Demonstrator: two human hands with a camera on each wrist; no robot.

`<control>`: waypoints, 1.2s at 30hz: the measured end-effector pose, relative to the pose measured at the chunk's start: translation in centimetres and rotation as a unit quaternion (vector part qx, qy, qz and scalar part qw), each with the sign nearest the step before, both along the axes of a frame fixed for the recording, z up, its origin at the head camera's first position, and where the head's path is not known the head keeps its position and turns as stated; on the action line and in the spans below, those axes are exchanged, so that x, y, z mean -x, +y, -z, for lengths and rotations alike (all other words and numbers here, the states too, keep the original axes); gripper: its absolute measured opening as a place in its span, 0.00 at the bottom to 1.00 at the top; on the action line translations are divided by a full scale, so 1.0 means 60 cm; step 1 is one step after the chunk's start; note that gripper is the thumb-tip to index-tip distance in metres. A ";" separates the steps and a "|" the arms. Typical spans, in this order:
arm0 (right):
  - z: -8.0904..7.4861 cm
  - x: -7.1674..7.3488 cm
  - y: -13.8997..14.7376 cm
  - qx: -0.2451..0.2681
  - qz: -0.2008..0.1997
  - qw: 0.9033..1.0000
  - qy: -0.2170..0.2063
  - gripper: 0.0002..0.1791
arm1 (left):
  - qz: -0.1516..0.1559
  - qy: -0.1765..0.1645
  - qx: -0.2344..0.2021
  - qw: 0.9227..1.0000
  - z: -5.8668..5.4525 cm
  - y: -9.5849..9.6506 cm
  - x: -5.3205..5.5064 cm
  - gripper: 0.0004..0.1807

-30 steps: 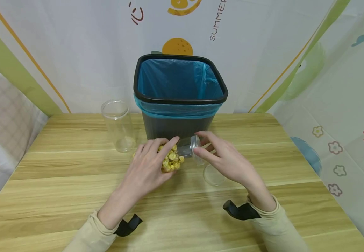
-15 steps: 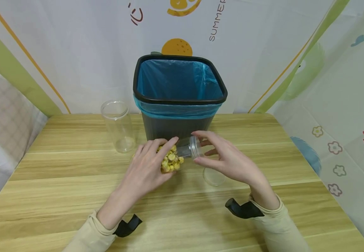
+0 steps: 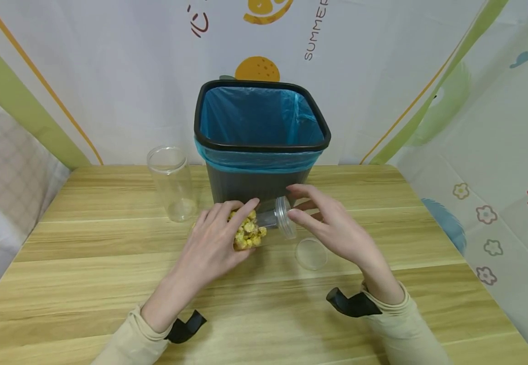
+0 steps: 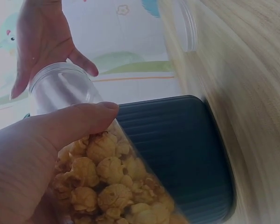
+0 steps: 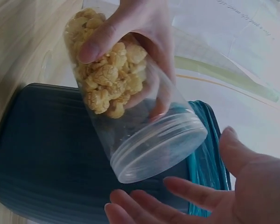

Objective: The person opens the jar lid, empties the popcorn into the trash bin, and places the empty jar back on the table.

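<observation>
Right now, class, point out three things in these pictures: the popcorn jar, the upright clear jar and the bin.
Popcorn jar [image 5: 121, 127], right wrist view: bare part of its wall.
Upright clear jar [image 3: 172, 185], head view: its side wall.
Bin [image 3: 264, 148], head view: front of its black rim.

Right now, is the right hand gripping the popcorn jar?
No, only the left hand grips the popcorn jar; the right hand hovers near its end.

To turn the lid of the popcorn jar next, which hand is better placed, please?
Probably the right hand: it holds nothing and is open just beside the lid, while the left hand grips the jar.
</observation>
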State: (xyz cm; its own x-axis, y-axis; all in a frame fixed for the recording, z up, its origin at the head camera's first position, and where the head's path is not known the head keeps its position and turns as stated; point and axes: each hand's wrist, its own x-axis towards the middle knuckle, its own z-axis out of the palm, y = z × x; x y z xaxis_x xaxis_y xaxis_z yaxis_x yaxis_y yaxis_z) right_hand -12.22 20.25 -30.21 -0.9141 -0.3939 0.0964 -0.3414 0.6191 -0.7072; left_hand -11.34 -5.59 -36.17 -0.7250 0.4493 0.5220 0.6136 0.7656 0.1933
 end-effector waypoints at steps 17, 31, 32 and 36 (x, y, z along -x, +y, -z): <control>0.004 0.000 0.000 -0.040 -0.009 0.999 -0.017 0.30 | 0.002 0.010 0.007 1.000 0.000 0.002 0.000 0.53; -0.002 -0.005 0.005 0.019 -0.057 0.998 0.018 0.34 | 0.002 -0.002 0.000 1.000 0.001 -0.001 0.000 0.54; -0.002 -0.005 0.006 0.020 -0.060 0.998 0.020 0.34 | 0.002 -0.003 0.000 1.000 0.001 -0.001 0.000 0.54; -0.002 -0.006 0.008 0.021 -0.070 0.997 0.025 0.35 | 0.003 -0.002 0.000 1.000 0.001 -0.001 0.000 0.54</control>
State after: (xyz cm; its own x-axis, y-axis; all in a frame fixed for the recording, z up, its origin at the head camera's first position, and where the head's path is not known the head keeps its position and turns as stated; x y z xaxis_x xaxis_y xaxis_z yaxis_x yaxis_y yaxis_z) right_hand -11.86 20.74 -30.10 -0.8443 -0.5114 0.1603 -0.4580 0.5333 -0.7112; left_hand -11.35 -5.64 -36.21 -0.7239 0.4537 0.5197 0.6180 0.7613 0.1963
